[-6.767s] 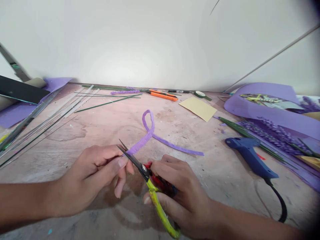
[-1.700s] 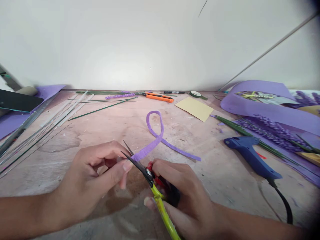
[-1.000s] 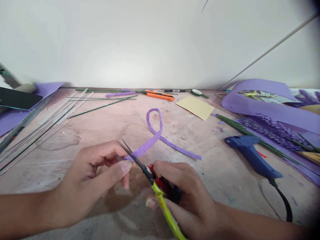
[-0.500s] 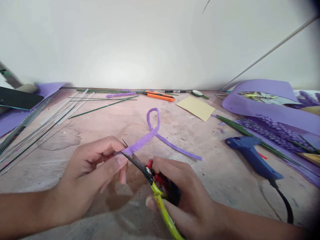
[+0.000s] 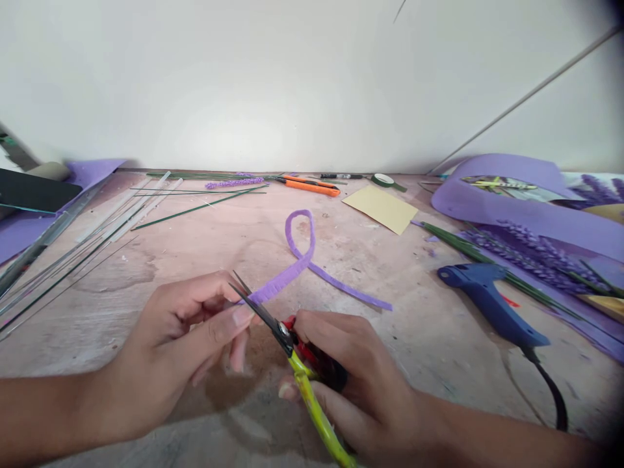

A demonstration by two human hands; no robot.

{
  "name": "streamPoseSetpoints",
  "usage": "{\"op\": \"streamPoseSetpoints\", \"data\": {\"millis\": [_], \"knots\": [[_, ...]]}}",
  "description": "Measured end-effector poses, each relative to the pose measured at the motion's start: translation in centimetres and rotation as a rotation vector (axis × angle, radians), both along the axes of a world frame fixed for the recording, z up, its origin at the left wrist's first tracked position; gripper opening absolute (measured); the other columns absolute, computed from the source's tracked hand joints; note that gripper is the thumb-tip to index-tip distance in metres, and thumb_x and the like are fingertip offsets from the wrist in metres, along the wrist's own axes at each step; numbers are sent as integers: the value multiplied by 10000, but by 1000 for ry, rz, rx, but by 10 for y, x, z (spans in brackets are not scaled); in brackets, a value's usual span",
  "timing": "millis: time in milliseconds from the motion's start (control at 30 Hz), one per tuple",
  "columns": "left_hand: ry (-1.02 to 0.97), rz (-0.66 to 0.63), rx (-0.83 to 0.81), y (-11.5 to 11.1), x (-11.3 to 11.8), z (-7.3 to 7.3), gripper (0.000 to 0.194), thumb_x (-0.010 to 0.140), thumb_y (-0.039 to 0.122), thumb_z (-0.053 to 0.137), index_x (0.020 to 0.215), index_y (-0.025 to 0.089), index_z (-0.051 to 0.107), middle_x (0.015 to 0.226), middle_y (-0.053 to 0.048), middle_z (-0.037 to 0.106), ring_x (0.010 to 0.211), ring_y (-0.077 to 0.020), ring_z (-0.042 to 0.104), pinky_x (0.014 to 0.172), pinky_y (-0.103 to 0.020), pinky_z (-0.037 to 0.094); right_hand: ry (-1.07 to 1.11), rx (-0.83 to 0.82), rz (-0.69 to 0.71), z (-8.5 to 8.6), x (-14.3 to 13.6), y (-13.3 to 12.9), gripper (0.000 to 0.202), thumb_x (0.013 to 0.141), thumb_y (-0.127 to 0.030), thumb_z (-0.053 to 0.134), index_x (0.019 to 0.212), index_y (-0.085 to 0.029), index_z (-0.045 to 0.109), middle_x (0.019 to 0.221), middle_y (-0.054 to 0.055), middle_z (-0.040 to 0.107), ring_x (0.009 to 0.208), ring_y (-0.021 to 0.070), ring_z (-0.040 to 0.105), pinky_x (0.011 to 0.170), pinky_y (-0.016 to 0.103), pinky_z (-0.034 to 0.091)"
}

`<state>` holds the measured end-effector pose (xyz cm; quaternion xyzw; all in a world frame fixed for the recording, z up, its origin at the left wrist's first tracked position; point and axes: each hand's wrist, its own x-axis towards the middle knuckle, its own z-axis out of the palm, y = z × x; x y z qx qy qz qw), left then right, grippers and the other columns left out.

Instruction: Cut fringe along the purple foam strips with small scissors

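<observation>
Between the thumb and fingers of my left hand [image 5: 195,338] is pinched one end of a purple strip [image 5: 280,279]. The strip rises into a loop, crosses itself, and its free end lies on the table to the right. My right hand [image 5: 355,370] grips the scissors [image 5: 308,390], which have yellow-green and red handles. Their dark blades are slightly parted and point up and left, across the strip close to my left thumb. Whether the blades touch the strip I cannot tell.
A blue glue gun [image 5: 492,305] with a cable lies at right, near lavender stems [image 5: 531,260] and purple sheets [image 5: 517,211]. Further back are a yellow card [image 5: 380,208], green tape [image 5: 385,180] and an orange cutter [image 5: 312,186]. Wires and clear sticks [image 5: 151,201] lie at left.
The scissors and my right hand have shifted slightly left, and the blade tips now reach a little further up and left. My left hand has moved slightly, and the strip's loop looks slightly wider.
</observation>
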<state>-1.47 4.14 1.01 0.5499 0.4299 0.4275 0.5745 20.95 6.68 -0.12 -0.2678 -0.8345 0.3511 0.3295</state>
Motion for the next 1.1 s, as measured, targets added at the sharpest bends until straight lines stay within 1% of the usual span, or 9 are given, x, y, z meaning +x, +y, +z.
{"op": "streamPoseSetpoints", "data": {"millis": [133, 267, 333, 500, 667, 800, 900, 1000, 1100], "knots": [[-18, -2, -61, 0, 0, -2, 349, 993, 393, 630, 716, 184, 658, 586, 32, 629, 421, -60, 400, 393, -198, 252, -12, 9, -2, -1, 0, 0, 374, 927, -269, 666, 730, -221, 352, 644, -77, 374, 566, 89, 315, 537, 246, 262], [-4, -65, -94, 0, -1, -3, 372, 983, 431, 642, 720, 171, 681, 550, 32, 576, 444, -70, 395, 404, -201, 256, -9, -31, 25, 1, 0, 0, 361, 926, -305, 654, 736, -224, 357, 640, -74, 386, 564, 92, 325, 528, 251, 265], [-30, -73, -110, 1, -2, -2, 357, 984, 432, 643, 737, 177, 680, 572, 28, 605, 438, -66, 400, 401, -198, 264, -11, -58, 30, 1, 1, 1, 361, 919, -288, 655, 731, -223, 354, 639, -75, 378, 566, 93, 323, 532, 253, 264], [-64, -47, -114, 3, -1, -2, 295, 973, 436, 655, 803, 197, 689, 638, 13, 683, 465, -82, 467, 419, -191, 326, 2, -94, 12, 0, 2, 0, 355, 910, -248, 645, 717, -221, 348, 639, -75, 362, 568, 97, 316, 545, 258, 265], [-57, -30, -74, 2, -1, -3, 306, 1001, 400, 619, 788, 187, 675, 646, 11, 701, 414, -58, 444, 401, -184, 301, -27, -57, -31, 1, 2, 1, 342, 886, -228, 655, 719, -217, 356, 641, -76, 384, 567, 93, 321, 548, 244, 270], [-63, -19, -23, 2, -2, -1, 277, 1014, 389, 603, 846, 193, 702, 649, 17, 695, 410, -51, 437, 392, -177, 277, -53, -50, -38, 4, 0, 2, 334, 895, -294, 662, 729, -217, 382, 650, -73, 416, 565, 92, 340, 539, 238, 273], [-37, -21, -21, 2, 0, 0, 303, 1018, 389, 596, 808, 191, 688, 635, 18, 687, 419, -57, 434, 399, -180, 283, -72, -20, -45, 5, -1, 2, 329, 912, -316, 654, 739, -217, 393, 653, -69, 430, 572, 97, 356, 545, 241, 277], [-5, -45, -11, 1, 1, 0, 342, 1025, 389, 577, 763, 188, 668, 628, 15, 683, 421, -63, 424, 401, -190, 284, -72, -12, -37, 4, -2, 1, 317, 906, -294, 660, 747, -218, 396, 663, -67, 443, 576, 98, 369, 548, 240, 285], [25, -66, 7, 1, 1, -1, 360, 1038, 385, 547, 768, 188, 682, 632, 12, 676, 427, -69, 417, 401, -199, 281, -70, 0, -26, 1, -1, 2, 322, 896, -265, 669, 751, -222, 384, 669, -68, 444, 581, 98, 377, 552, 238, 289]]}}
